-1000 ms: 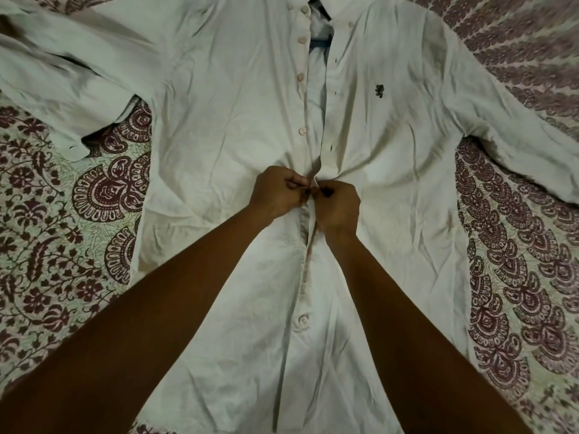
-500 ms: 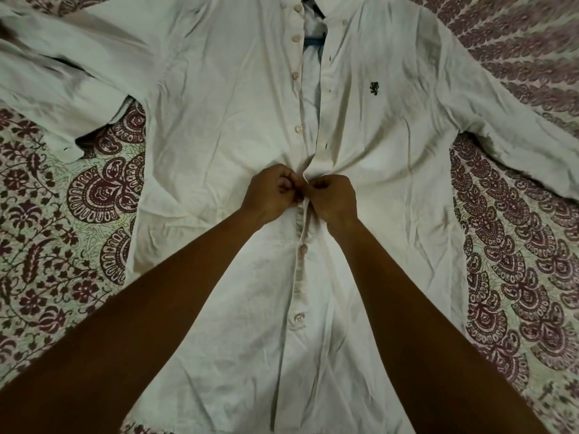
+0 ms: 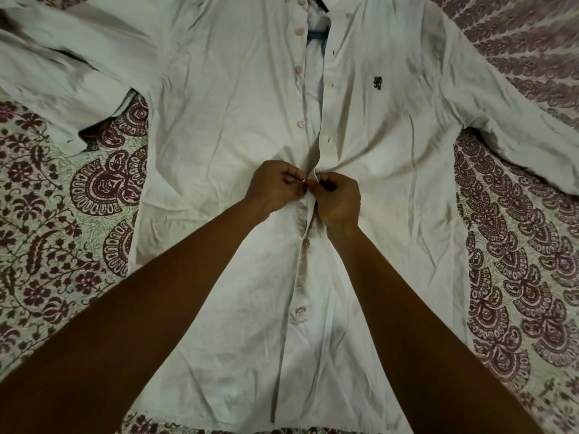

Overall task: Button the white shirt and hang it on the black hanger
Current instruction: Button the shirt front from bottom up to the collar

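Note:
The white shirt point(image 3: 225, 120) lies face up and spread flat on a patterned bedspread, sleeves out to both sides. Two lower buttons are fastened; the placket above my hands gapes open, with several loose buttons along its left edge. My left hand point(image 3: 275, 187) pinches the button side of the placket at mid-chest. My right hand point(image 3: 338, 200) pinches the buttonhole side against it, thumbs meeting at a button. A dark strip, perhaps the black hanger point(image 3: 317, 34), shows inside the open collar.
The bedspread point(image 3: 62, 214), cream with maroon paisley and flowers, shows on both sides of the shirt. A small dark logo point(image 3: 377, 83) marks the shirt's chest. The left sleeve point(image 3: 56, 73) lies folded and bunched at the upper left.
My two hands have stayed pinched together at the same button, shifting slightly. The view has tilted a little, so the shirt sits a bit higher in the frame.

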